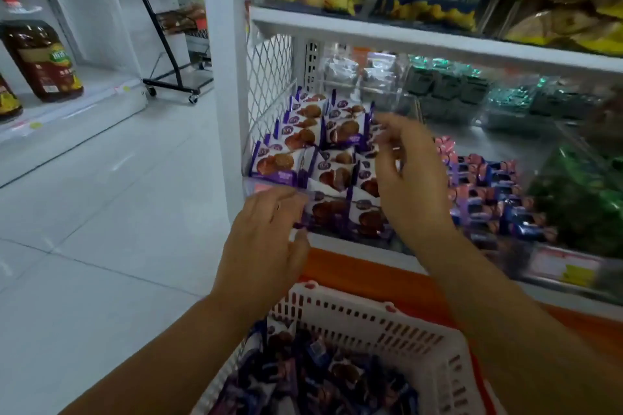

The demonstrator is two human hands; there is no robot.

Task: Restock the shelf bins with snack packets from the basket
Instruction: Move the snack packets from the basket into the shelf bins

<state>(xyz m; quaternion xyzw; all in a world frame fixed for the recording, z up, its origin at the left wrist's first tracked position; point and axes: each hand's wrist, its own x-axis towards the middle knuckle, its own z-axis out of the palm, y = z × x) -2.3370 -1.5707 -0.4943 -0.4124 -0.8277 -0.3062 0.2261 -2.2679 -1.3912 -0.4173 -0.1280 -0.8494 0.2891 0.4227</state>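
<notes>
We see purple-and-white cookie packets (305, 138) standing upright in rows in a clear bin (269, 184) just beyond our fingers. Well over a dozen show, too overlapped to count exactly. Our left hand (266, 246) lays straight left fingers (286, 200) at the bin's front edge. Our right hand (416, 185) hovers over the packets, right fingers (387, 131) apart and loosely bent, hiding the rightmost row. Below both hands sits one white slotted basket (387, 323) holding more packets. Right of the right fingers lie pink-and-blue packets (492, 185).

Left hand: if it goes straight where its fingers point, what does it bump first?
Most likely the front row of purple cookie packets in the clear bin. The left hand has its fingertips at the bin's front edge, though depth is hard to judge.
</notes>
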